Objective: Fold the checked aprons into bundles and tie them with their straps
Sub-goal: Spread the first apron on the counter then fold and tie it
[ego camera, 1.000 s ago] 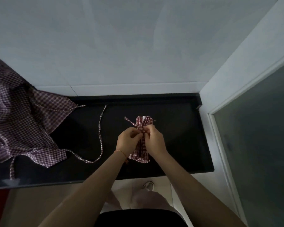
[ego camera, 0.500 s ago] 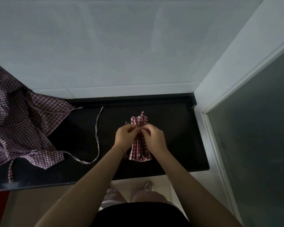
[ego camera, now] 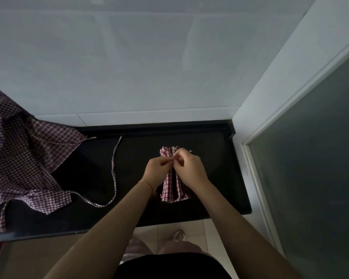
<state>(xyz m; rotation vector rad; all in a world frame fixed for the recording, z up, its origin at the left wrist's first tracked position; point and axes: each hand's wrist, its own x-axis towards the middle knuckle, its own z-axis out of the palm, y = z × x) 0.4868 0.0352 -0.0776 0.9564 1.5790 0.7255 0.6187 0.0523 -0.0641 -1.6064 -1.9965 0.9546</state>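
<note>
The black desk [ego camera: 209, 178] carries two checked aprons. The bigger one, the loose apron [ego camera: 26, 164], lies unfolded at about nine o'clock, spilling off the left edge, with its long strap [ego camera: 113, 172] trailing in a curve toward the middle; it has not been touched in the last second. At the centre lies the folded bundle [ego camera: 172, 188], long and narrow, running from twelve to six o'clock, flaring at the near end.

Both hands work at the far third of that bundle. The left hand [ego camera: 156, 171] pinches the strap at ten o'clock of the bundle's waist, fingers curled. The right hand [ego camera: 189, 168] does the same at two o'clock, and its grip has shifted upward and outward from where it was a second ago. A strap tail that earlier stuck out at the upper left of the bundle is gone from sight, and only a short end shows past the right fingertips.

That suggests the knot is being drawn tight, so this bundle is probably nearly finished, with the loose apron still to fold.
</note>
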